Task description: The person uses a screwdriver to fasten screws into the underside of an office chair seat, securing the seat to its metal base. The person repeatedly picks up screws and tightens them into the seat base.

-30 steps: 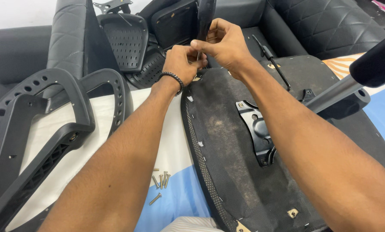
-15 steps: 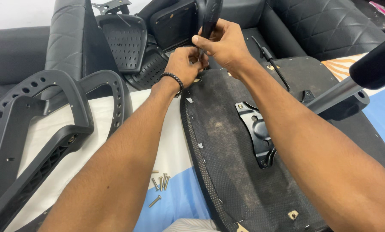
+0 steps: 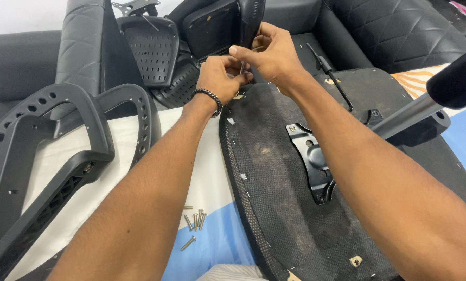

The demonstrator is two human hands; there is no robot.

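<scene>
Left hand: your left hand pinches a small screw.
Right hand: your right hand grips the same screw, at the seat base's 12 o'clock edge.
Loose screws: 8 o'clock.

Left hand and right hand are meeting at the far edge of an upturned black fabric-covered chair seat base, fingers pinching a small silver screw beneath a black plastic arm piece. A black metal mounting plate is lying bolted on the seat base. Loose silver screws are lying on the white-and-blue cloth. Two black perforated plastic armrest frames are resting at left.
</scene>
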